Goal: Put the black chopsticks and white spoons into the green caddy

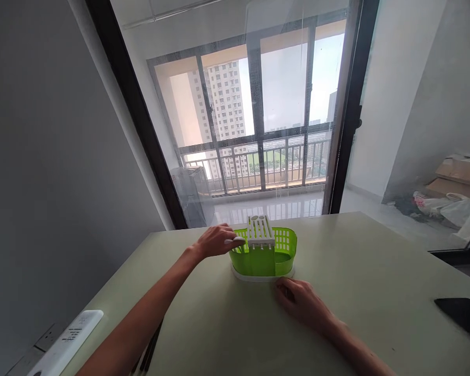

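Note:
A green plastic utensil basket (262,262) with slotted sides stands upright on the table, on a white base tray (254,279). Across its middle sits a white slotted rack (260,232) with small hooks along the front. My left hand (218,241) reaches to the basket's left end, its fingers closed around a small white spoon-like piece (235,240) at the rim. The far part of that piece is hidden. My right hand (297,298) rests on the table with curled fingers, its fingertips by the base tray's front right edge. Nothing shows in it.
Dark thin sticks (151,349) lie partly under my left forearm. A white power strip (72,337) is at the table's (360,261) left edge, and a black flat object (464,316) at its right. Behind the table stands a glass door (297,203); cardboard (462,175) and bags lie beyond.

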Available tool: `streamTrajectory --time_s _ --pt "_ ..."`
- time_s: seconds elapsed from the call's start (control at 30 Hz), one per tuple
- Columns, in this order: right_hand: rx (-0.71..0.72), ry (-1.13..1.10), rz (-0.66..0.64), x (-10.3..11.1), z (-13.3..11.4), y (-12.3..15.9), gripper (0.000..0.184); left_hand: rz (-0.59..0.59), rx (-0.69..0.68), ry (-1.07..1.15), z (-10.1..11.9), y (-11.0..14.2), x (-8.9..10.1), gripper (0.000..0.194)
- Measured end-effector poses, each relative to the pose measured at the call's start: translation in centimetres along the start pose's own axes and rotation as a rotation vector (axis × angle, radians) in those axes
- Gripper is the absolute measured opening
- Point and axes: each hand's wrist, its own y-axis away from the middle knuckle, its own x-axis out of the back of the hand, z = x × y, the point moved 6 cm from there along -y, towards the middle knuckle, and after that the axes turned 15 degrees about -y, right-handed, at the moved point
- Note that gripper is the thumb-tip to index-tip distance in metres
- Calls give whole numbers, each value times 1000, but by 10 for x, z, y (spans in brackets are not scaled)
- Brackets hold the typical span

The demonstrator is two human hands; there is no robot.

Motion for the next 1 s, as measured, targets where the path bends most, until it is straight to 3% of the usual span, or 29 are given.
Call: streamTrajectory --time_s 0.2,1.0 --pt "3 1 -4 -1 2 0 32 -37 -35 -37 6 -9 -8 49" --pt "11 16 -13 -3 4 0 30 -13 165 -238 7 -18 -12 41"
